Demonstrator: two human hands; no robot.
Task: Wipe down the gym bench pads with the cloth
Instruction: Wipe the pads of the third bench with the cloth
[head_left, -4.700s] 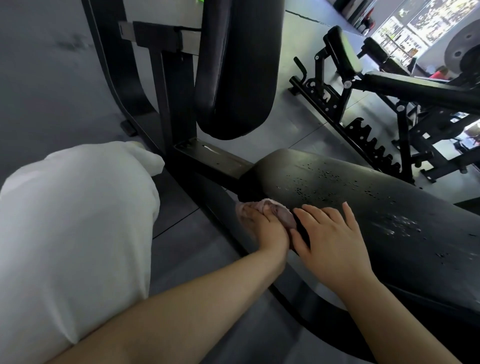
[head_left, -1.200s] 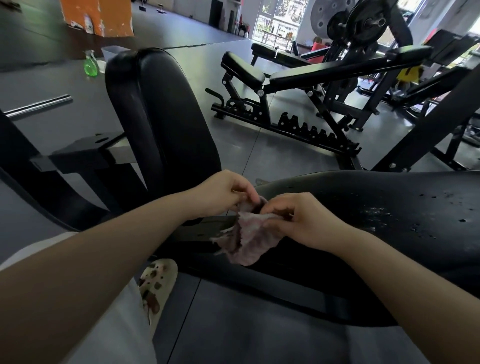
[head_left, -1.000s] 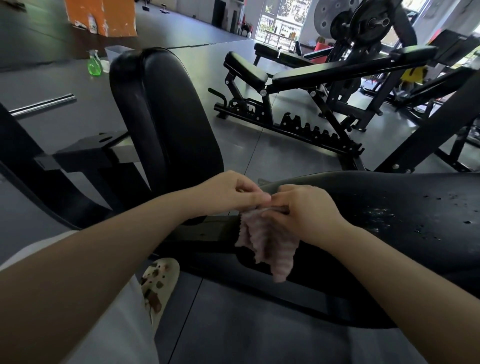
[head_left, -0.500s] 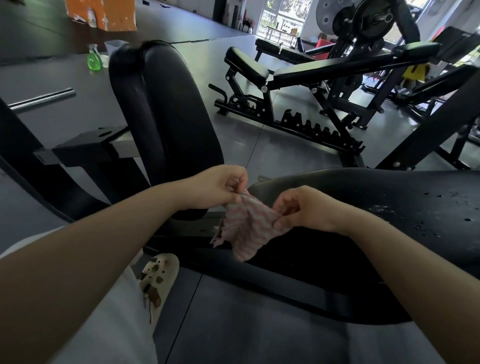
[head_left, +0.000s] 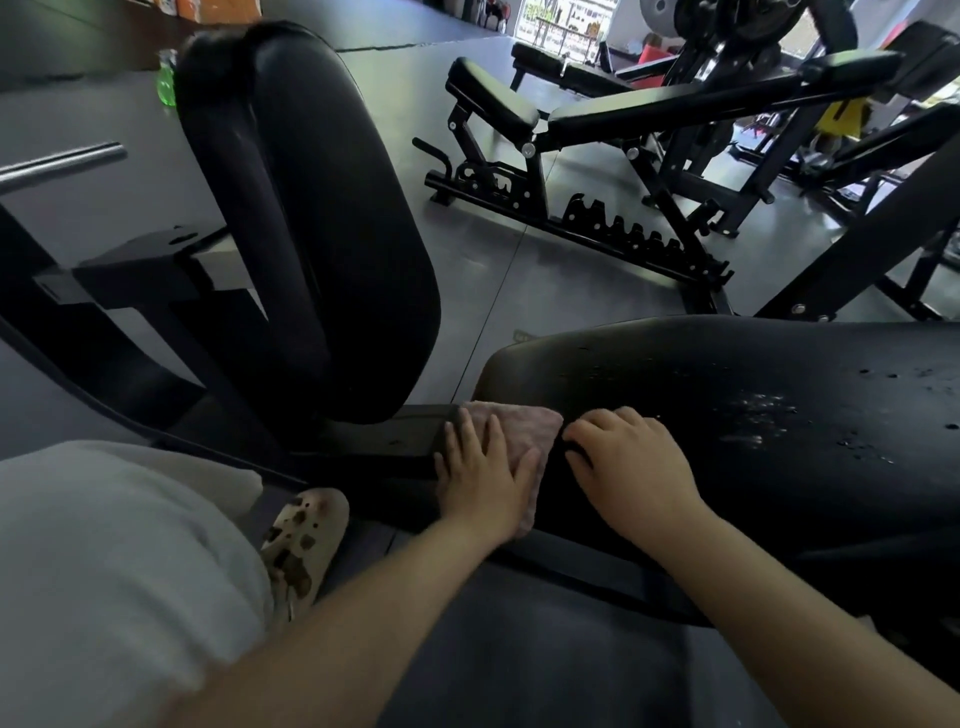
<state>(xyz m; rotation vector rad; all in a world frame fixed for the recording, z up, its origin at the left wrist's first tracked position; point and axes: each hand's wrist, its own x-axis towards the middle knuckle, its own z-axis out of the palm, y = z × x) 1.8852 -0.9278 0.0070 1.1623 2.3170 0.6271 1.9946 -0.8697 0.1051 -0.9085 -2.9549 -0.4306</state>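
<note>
Cloth (head_left: 524, 431), held up between pinching fingers half a second ago, now lies at the near end of the seat pad (head_left: 753, 415), pressed flat under the left hand (head_left: 480, 475). The right hand (head_left: 631, 470) has let go, resting loosely curled on the pad beside it.

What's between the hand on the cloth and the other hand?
In the head view, only a bare strip of the black seat pad separates the left hand, flat on the pink cloth, from the right hand.
</note>
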